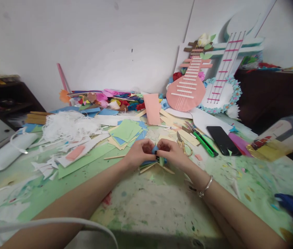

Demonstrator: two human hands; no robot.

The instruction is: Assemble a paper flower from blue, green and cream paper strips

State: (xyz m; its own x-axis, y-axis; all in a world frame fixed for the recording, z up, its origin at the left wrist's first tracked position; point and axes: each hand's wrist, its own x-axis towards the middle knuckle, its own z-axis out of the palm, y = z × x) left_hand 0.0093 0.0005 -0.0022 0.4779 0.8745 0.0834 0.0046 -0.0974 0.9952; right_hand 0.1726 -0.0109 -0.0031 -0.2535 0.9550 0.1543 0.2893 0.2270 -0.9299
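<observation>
My left hand (138, 153) and my right hand (171, 152) meet at the middle of the table, fingers curled and pinching a small folded piece of blue paper (154, 149) between them. A green bit (161, 160) and more blue paper show just under my right hand. Thin wooden sticks (148, 168) lie on the table below the hands. A silver bangle (205, 186) sits on my right wrist.
Paint-spattered green table (146, 200). Stack of green, blue and cream paper squares (127, 133) behind the hands. Scissors (183, 143), green utility knife (203, 141) and black phone (223, 140) to the right. White shredded paper (68, 126) left. Pink paper lute (188, 86) against the wall.
</observation>
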